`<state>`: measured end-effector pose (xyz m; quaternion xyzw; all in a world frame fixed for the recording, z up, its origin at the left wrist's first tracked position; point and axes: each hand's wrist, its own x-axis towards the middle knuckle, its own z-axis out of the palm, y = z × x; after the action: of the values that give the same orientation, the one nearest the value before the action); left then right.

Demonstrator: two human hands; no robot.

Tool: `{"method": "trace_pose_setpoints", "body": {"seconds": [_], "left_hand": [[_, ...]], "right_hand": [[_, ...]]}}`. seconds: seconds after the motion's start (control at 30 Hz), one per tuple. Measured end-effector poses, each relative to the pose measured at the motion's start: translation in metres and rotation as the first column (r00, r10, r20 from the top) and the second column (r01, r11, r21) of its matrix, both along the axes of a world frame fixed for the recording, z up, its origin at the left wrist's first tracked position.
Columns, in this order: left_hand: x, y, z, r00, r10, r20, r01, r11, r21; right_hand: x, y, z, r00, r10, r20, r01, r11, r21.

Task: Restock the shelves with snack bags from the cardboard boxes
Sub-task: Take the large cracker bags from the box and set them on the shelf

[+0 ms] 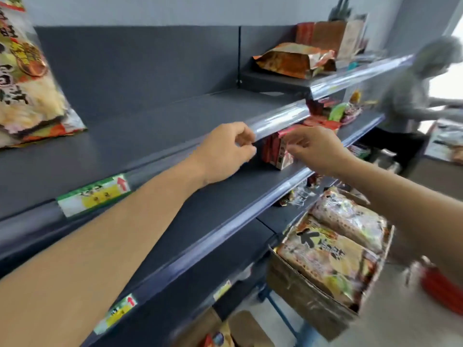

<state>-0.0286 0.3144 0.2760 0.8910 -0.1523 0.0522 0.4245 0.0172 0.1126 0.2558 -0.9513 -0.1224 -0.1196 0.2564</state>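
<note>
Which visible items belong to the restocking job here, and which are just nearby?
Job: left hand and right hand at the red snack packs on the middle shelf; cardboard box of snack bags.

Nearby: price label, large bag on the upper shelf, another person.

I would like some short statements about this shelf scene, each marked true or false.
1. Both hands reach to the red packs on the middle shelf. True.
2. The cardboard box is empty. False: it holds snack bags.
3. A large bag lies on the upper shelf at the left. True.
4. The left hand holds a bottle. False: no bottle shows.
</note>
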Motion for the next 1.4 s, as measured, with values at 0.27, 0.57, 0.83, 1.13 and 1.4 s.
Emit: {"method": "trace_pose_setpoints", "body": {"seconds": [0.27, 0.57, 0.83, 1.13, 1.4], "left_hand": [[0.033, -0.172, -0.069, 0.937, -0.173, -0.305, 0.193, 0.981, 0.036], [0.115, -0.335, -0.175, 0.701, -0.001, -0.713, -0.149, 0.978, -0.149], [0.145, -0.365, -0.254, 0.434, 0.154, -0.888, -0.464, 0.883, -0.074], [0.174, -0.368, -0.302, 0.331, 0.131, -0.934, -0.599, 0.794, -0.102], [0.179, -0.374, -0.317, 0.317, 0.120, -0.941, -0.657, 0.743, -0.127]], "right_hand": [[0.024, -0.170, -0.076, 0.947, -0.115, -0.300, 0.085, 0.990, -0.112], [0.094, -0.315, -0.169, 0.839, -0.142, -0.524, 0.012, 0.970, -0.244], [0.149, -0.351, -0.244, 0.717, -0.192, -0.670, 0.016, 0.966, -0.259], [0.180, -0.347, -0.291, 0.683, -0.153, -0.714, -0.122, 0.940, -0.318], [0.191, -0.347, -0.306, 0.540, -0.215, -0.814, 0.203, 0.971, -0.122]]}}
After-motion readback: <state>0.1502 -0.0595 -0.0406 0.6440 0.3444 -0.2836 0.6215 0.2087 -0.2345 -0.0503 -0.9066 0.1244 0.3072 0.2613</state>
